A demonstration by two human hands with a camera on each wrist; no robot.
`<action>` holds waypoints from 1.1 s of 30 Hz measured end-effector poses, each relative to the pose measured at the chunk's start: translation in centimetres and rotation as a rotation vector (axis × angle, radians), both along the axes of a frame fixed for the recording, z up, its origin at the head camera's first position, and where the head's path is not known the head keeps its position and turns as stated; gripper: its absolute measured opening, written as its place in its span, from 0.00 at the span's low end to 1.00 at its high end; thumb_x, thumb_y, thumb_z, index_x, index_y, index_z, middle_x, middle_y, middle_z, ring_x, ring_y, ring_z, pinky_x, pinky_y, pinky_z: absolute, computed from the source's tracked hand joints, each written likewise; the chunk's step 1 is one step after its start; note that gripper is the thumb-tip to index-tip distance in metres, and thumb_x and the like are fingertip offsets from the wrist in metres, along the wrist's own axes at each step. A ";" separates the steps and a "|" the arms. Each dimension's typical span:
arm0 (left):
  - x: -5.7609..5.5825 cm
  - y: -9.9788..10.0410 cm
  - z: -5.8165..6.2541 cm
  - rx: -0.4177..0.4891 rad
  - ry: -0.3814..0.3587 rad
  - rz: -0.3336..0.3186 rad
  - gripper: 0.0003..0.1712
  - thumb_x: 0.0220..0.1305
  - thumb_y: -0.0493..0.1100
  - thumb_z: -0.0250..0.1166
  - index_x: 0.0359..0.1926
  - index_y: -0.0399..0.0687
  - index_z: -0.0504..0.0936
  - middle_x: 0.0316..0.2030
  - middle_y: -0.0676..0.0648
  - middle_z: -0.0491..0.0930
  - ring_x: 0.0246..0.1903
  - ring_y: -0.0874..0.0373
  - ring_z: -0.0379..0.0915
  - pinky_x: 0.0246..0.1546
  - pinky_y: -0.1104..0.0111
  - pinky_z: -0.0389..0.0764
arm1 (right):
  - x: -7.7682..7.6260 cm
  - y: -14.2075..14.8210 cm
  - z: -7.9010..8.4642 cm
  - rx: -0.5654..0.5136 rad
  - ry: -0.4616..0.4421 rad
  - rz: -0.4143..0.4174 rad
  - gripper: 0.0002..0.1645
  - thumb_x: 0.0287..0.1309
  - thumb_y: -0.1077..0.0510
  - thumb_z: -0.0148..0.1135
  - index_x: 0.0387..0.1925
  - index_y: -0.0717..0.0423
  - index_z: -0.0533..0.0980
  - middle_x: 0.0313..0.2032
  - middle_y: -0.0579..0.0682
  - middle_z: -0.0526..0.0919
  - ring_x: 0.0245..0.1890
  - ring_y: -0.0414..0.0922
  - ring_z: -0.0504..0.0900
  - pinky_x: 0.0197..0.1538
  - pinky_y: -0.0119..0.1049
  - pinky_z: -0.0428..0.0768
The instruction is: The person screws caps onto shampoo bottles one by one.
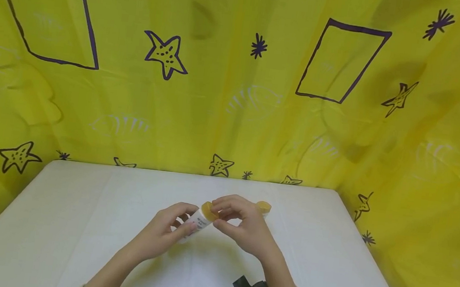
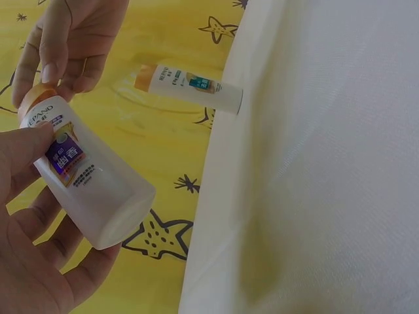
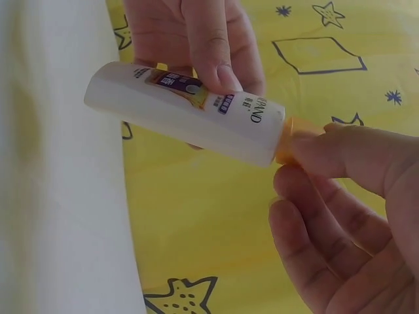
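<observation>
both hands (image 1: 160,235) on bottle (image 1: 201,220)

I am sitting in what looks like a makeshift recording booth rather than a lived-in room: a thin, glossy yellow plastic curtain (image 1: 236,92), printed with dark purple stars, bursts and quadrilaterals, hangs creased along the back and both sides. It closes off a plain white rectangular table (image 1: 328,249) covered in a smooth white cloth. I cannot see any walls, furniture or windows beyond the curtain.
</observation>
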State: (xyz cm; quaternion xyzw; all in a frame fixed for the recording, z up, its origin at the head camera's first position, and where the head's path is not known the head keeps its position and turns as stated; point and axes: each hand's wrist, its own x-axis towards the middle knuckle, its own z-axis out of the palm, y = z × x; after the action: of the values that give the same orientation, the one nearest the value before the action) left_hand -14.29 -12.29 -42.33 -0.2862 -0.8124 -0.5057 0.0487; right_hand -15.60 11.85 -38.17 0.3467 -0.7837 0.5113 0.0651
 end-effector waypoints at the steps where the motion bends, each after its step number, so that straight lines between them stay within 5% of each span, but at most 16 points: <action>1: 0.0 0.0 0.0 -0.001 0.000 0.002 0.14 0.71 0.46 0.62 0.55 0.54 0.78 0.46 0.55 0.81 0.41 0.60 0.76 0.40 0.66 0.83 | 0.0 0.0 0.0 0.001 0.002 0.006 0.14 0.56 0.66 0.71 0.44 0.52 0.83 0.50 0.49 0.84 0.42 0.44 0.86 0.46 0.38 0.86; 15: 0.1 0.3 -0.1 0.001 -0.006 -0.028 0.13 0.73 0.46 0.60 0.56 0.55 0.77 0.46 0.56 0.81 0.41 0.59 0.77 0.40 0.65 0.83 | 0.0 -0.2 0.1 0.012 0.010 -0.007 0.10 0.57 0.59 0.72 0.41 0.48 0.81 0.54 0.47 0.83 0.57 0.47 0.80 0.49 0.42 0.85; 25: 0.3 0.1 0.1 -0.005 0.021 -0.027 0.13 0.72 0.46 0.61 0.55 0.56 0.78 0.46 0.56 0.81 0.41 0.59 0.77 0.40 0.65 0.83 | 0.3 -0.4 0.3 0.036 0.043 -0.024 0.10 0.57 0.59 0.72 0.42 0.49 0.82 0.51 0.47 0.84 0.49 0.45 0.83 0.40 0.35 0.84; 33: 0.1 -0.2 0.2 0.006 0.036 -0.014 0.13 0.71 0.44 0.63 0.55 0.53 0.78 0.46 0.55 0.81 0.40 0.60 0.77 0.40 0.66 0.83 | 0.2 -0.1 0.3 0.045 0.072 0.003 0.17 0.57 0.69 0.68 0.47 0.51 0.83 0.52 0.48 0.84 0.43 0.42 0.86 0.39 0.35 0.84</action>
State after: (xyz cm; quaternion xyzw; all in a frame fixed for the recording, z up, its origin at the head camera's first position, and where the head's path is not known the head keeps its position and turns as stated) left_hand -14.24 -12.54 -42.10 -0.3006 -0.8079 -0.5033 0.0605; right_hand -15.42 11.75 -37.87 0.3676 -0.7916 0.4807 0.0845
